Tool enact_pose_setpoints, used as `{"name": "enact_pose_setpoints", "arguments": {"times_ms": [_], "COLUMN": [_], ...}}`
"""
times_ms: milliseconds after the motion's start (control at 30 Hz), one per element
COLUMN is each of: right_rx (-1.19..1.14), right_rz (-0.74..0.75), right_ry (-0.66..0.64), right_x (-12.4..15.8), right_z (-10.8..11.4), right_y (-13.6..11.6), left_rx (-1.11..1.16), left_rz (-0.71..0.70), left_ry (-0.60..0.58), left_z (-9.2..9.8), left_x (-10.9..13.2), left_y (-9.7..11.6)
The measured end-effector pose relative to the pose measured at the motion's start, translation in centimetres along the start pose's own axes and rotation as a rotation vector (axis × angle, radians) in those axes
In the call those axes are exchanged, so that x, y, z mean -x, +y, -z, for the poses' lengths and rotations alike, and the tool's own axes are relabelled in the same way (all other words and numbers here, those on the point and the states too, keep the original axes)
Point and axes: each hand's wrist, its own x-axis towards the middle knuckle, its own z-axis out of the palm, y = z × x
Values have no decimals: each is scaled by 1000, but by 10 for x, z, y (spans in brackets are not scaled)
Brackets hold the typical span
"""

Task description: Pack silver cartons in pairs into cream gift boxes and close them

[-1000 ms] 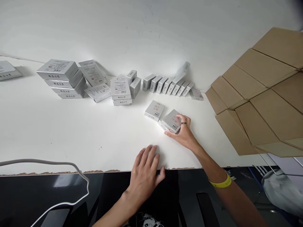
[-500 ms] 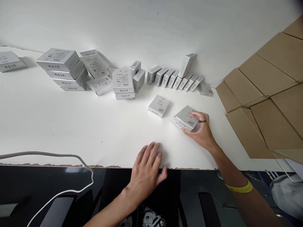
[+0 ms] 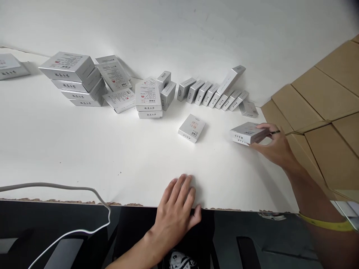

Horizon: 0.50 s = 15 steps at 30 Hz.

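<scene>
Right hand (image 3: 276, 147): grip closed on stacked boxes (image 3: 246, 133), fingers on top, thumb at near side. Whether the stack touches the desk (image 3: 84, 149) is hard to make out. Cardboard sheets (image 3: 325, 101) just right of grip, cut off by frame edge. Single box (image 3: 192, 128) left of grip, apart. Leaning row of boxes (image 3: 213, 93) beyond grip; print too small to read. Left hand (image 3: 175, 213): open, flat on near desk edge, well left of grip.

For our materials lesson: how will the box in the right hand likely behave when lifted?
The box is probably stiff: its edges look straight in the right hand. Likely light, since fingertips alone grip it. Flat and square-cornered, it should slide, not roll.
</scene>
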Motion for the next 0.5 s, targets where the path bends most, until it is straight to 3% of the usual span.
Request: {"name": "enact_pose_setpoints", "arguments": {"times_ms": [133, 333, 500], "right_rx": [119, 395, 496], "right_rz": [-29, -54, -122], "right_ry": [-26, -192, -244], "right_x": [-21, -94, -140], "right_z": [14, 38, 25], "right_y": [-7, -26, -35], "left_rx": [13, 25, 12], "left_rz": [9, 13, 1], "left_ry": [9, 19, 19], "left_z": [-2, -2, -1], "left_x": [1, 2, 0], "left_y": [0, 0, -1]}}
